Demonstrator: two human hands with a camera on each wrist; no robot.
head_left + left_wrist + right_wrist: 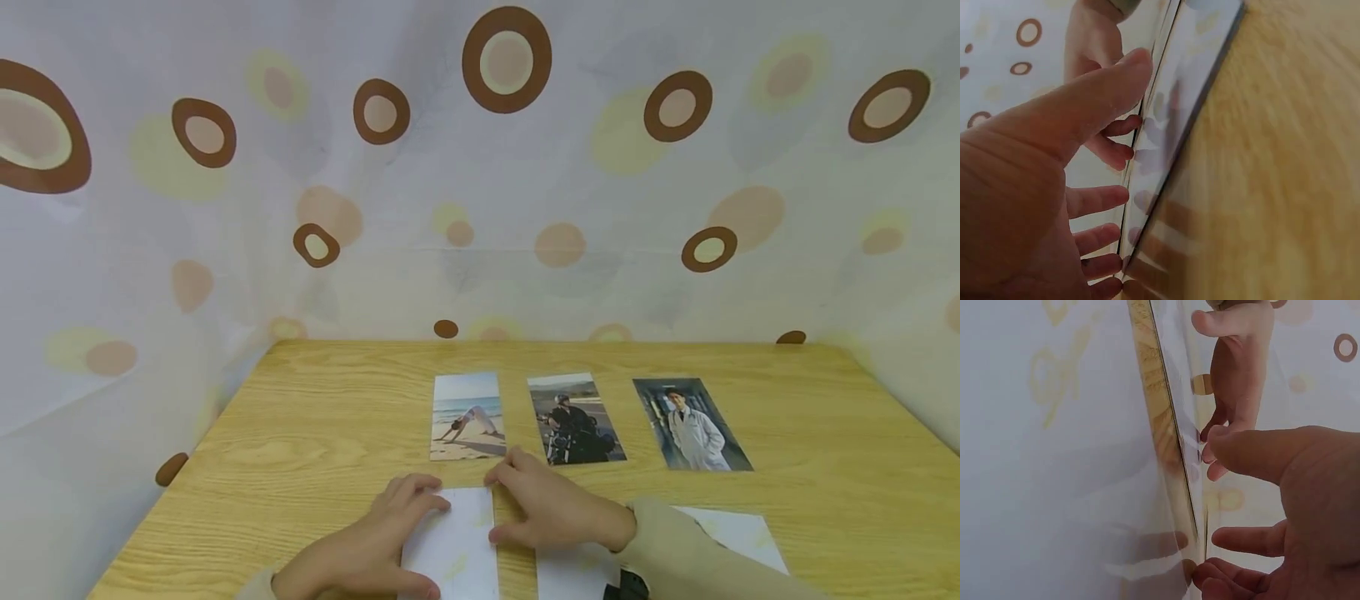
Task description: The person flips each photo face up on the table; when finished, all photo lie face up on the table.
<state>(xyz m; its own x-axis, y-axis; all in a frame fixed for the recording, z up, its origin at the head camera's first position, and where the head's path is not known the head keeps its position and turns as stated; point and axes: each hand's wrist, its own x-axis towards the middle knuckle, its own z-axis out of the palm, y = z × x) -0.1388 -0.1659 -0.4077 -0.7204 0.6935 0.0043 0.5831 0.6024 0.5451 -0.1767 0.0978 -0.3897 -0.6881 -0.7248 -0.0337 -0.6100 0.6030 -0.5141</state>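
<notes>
A white card [465, 546] with faint yellow marks lies on the table between the two hands. My left hand [382, 533] is at the card's left side, fingers spread, with fingertips over its far left corner and the thumb by its near part. On the right, my right hand [551, 504] has its fingertips near the far right corner and its thumb at the right edge. Part of a second white card [573, 575] shows beneath the right hand; the right wrist view shows that card [1054, 456] large, with a yellow scrawl.
Three photos lie in a row farther back: a beach stretch [468, 417], a motorcycle rider [576, 421] and a person in a white coat [693, 425]. A third white card [738, 533] is partly behind the right sleeve [697, 550]. A patterned curtain [495, 175] surrounds the wooden table [322, 417].
</notes>
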